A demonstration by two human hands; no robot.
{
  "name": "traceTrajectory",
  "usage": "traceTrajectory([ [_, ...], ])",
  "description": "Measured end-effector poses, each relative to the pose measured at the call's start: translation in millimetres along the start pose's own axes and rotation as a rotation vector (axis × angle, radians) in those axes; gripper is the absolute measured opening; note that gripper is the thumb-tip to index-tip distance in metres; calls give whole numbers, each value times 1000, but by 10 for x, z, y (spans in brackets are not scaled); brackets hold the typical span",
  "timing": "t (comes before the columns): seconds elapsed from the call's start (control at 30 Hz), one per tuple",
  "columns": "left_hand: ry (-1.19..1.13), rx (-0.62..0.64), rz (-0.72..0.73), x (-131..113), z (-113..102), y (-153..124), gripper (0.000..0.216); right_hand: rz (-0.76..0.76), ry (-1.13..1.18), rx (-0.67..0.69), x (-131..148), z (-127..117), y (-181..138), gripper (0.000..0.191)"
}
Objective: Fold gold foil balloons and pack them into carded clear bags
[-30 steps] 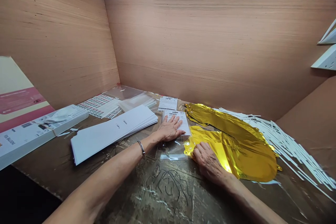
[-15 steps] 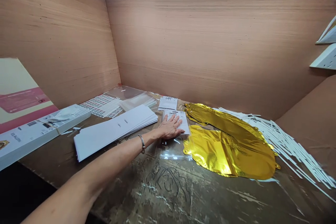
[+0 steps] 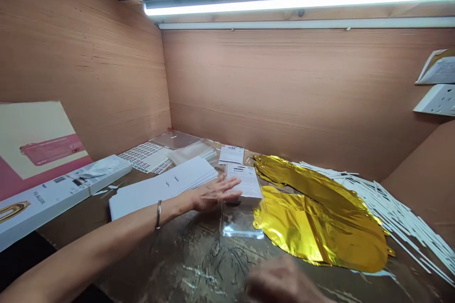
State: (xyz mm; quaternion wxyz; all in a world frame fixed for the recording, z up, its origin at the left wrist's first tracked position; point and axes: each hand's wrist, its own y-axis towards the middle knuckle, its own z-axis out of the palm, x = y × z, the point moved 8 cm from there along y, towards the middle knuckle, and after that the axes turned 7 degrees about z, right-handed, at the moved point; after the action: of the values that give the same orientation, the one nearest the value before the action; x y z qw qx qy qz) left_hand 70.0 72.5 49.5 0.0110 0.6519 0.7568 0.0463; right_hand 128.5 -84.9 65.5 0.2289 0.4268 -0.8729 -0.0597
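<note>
My left hand [image 3: 215, 193], a bangle on its wrist, is over the left edge of a clear plastic bag [image 3: 241, 222]. Its fingers are stretched out and apart, with nothing held; whether they touch the bag I cannot tell. Inside the bag shows a printed white instruction sheet [image 3: 247, 181]. Smeared by motion, my right hand [image 3: 275, 280] is low in the view, in front of the bag, and its fingers cannot be made out. Flat gold foil balloons [image 3: 320, 227] lie just right of the bag. On its left is a fanned stack of white cards [image 3: 149, 191].
White straws or sticks [image 3: 398, 213] lie strewn at the right. Further back are another printed sheet [image 3: 232, 154], a pile of clear bags [image 3: 194, 152] and label sheets [image 3: 144, 155]. A long white printed box [image 3: 64, 199] stands at the left edge. Wooden panels enclose the back and sides.
My left hand has drawn leftward off the middle of the sheet. My right hand has come into view at the bottom. The camera has tilted up, showing the light tube.
</note>
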Motion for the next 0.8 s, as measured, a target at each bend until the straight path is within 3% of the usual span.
traceTrajectory([
  [0.07,10,20,78,-125,78,-116,64,233,-256,-289,-612,-365,-294,36],
  [0.1,24,10,97,-168,108,-149,61,301,-379,-370,-839,-476,-414,41],
  [0.2,87,-80,122,-249,152,-179,51,289,-561,-329,-1219,-463,-464,48],
  [0.33,141,-146,215,-345,186,-173,41,127,-485,-220,-1262,-250,-184,34],
  [0.47,125,-168,238,-386,140,-202,32,171,-252,-234,-1341,-233,-67,19],
  [0.6,66,-244,221,-472,66,-220,33,254,-5,-319,-1476,-281,-157,24],
  [0.8,116,-307,323,-702,73,-156,21,170,104,-340,-1392,-207,-207,36],
])
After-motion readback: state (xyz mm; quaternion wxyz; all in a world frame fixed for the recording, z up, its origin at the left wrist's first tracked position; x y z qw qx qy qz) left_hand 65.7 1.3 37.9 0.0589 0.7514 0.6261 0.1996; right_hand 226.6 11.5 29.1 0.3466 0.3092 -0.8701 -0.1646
